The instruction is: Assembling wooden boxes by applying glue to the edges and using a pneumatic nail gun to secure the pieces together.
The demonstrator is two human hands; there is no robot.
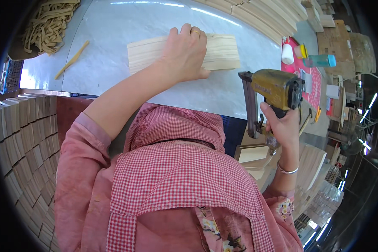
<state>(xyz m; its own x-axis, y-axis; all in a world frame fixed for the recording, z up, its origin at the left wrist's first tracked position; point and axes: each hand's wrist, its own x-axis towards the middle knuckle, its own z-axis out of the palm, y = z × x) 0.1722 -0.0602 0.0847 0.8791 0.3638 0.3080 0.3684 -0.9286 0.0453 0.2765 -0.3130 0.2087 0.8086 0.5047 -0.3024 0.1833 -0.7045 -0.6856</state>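
A pale wooden board [222, 51] lies crosswise on the grey-white tabletop [105, 46]. My left hand [184, 53] grips it across its width, with the fingers over the far edge and the thumb by the near edge. To the right, my right hand [284, 126] is wrapped round the handle of a brass-coloured and black pneumatic nail gun [275, 86]. The gun is held up near the table's front right edge, its nose apart from the board's right end. Part of the board is hidden under my left hand.
A tan, twisted strip [72, 60] lies left of the board. Beyond it stands a container of similar strips [50, 23]. Long boards [256, 14] are stacked at the far right, near a blue-capped bottle [320, 61]. Stacked wood pieces [27, 138] rise below left.
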